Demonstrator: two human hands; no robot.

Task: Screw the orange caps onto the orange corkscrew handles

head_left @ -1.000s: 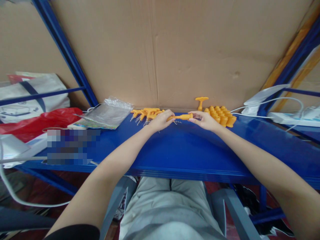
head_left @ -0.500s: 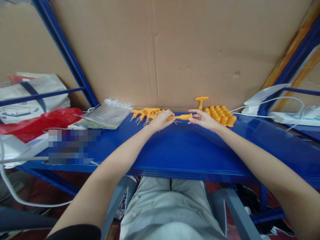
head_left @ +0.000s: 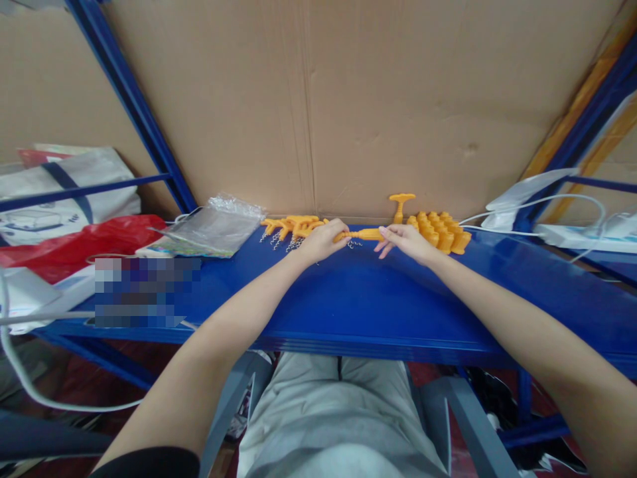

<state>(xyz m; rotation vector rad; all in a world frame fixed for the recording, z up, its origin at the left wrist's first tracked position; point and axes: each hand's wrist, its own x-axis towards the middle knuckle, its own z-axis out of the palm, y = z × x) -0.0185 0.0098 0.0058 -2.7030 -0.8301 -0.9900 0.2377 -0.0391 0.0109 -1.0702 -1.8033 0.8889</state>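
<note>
The table (head_left: 368,305) has a blue, smooth and slightly shiny top. Along its far edge, left of the middle, there lies a heap of yellow handles (head_left: 301,222) with metal spirals (head_left: 293,243). More to the right, yellow sleeves (head_left: 438,229) are standing close together in rows, and just beside them one T-shaped piece (head_left: 400,204) stands upright. On the left part lies a clear plastic bag (head_left: 213,229); the pixelated patch (head_left: 142,292) near it probably covers some object, but I cannot tell which.
</note>
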